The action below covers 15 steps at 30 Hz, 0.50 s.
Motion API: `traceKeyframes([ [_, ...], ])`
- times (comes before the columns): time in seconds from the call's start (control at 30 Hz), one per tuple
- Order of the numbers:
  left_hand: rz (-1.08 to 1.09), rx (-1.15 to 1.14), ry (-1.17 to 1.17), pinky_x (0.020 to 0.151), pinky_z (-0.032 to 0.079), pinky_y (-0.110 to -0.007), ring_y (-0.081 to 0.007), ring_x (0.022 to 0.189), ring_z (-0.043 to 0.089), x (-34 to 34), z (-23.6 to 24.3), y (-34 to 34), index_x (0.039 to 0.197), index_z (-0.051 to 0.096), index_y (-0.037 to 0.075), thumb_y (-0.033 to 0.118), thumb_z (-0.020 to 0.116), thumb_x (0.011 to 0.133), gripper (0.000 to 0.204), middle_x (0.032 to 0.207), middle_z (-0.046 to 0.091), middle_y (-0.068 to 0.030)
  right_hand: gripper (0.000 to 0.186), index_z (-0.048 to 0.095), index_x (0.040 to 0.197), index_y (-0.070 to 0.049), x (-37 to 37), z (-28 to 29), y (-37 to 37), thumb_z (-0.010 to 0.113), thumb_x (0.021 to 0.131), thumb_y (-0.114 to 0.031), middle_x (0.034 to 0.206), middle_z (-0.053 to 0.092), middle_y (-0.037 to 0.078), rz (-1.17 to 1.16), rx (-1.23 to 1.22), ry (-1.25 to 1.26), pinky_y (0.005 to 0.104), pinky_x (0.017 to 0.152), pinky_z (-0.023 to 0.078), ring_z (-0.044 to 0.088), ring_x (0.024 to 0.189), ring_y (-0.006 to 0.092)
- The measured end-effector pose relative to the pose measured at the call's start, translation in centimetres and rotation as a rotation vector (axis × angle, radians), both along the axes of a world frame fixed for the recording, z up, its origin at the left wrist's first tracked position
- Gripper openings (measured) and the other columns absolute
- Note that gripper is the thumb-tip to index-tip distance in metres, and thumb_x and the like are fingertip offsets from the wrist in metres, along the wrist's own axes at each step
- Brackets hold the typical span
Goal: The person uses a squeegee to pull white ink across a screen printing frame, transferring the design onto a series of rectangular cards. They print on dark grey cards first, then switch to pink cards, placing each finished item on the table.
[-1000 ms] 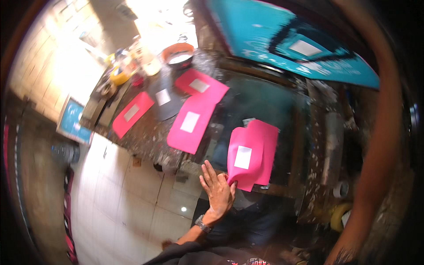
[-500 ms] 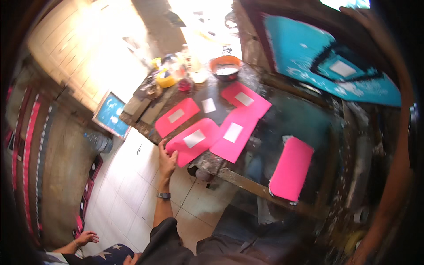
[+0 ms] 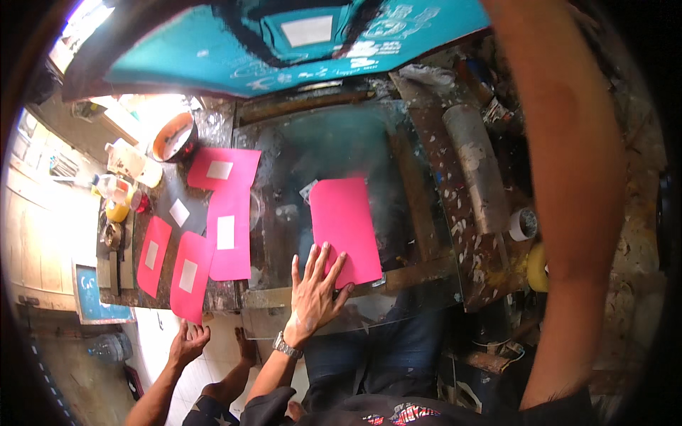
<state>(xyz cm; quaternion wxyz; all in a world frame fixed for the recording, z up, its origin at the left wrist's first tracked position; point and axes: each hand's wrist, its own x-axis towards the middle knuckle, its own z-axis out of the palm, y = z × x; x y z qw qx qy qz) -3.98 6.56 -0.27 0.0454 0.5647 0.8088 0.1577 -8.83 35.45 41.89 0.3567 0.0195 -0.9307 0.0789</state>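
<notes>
My left hand, with a metal watch on its wrist, lies with fingers spread on the lower part of a plain pink sheet piece. That piece rests on a glass-topped table. My right arm reaches up along the right side; its hand is beyond the top edge. A teal screen in a dark frame, with a pale rectangle in its middle, stands raised at the far side. Left of the glass lie several pink pieces, each bearing a white rectangle. Another person's hand touches the near corner of one.
An orange-and-black bowl and plastic bottles stand at the far left. A grey cylinder and a white roll lie right of the glass. A small teal framed panel leans low at the left.
My left hand has moved from a marked pink piece at the left to the plain one on the glass. My view has turned rightward. The other person's hand has risen to a marked piece.
</notes>
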Motion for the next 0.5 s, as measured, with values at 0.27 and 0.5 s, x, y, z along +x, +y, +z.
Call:
traceKeyframes([
  [0.27,0.009,0.013,0.007,0.128,0.013,-0.060,-0.0382,0.158,0.025,-0.7,0.7,-1.1,0.160,0.044,0.020,0.042,0.075,0.093,0.077,0.169,0.032,-0.0162,0.047,0.076,0.111,0.001,2.4,-4.3,-2.8,0.069,0.089,-0.040,0.095,0.075,0.025,-0.078,0.228,-0.100,0.0476,0.088,0.059,0.074,0.089,0.0435],
  [0.5,0.619,1.166,-0.964,0.103,0.056,-0.049,-0.0335,0.126,0.060,2.5,9.2,-3.4,0.147,0.040,-0.010,0.039,0.059,0.107,0.066,0.144,0.054,-0.0279,0.036,0.073,0.096,-0.005,12.3,-22.5,-12.0,0.075,0.084,-0.039,0.087,0.073,0.018,-0.148,-0.069,-0.054,0.0482,0.080,0.055,0.073,0.090,0.0308],
])
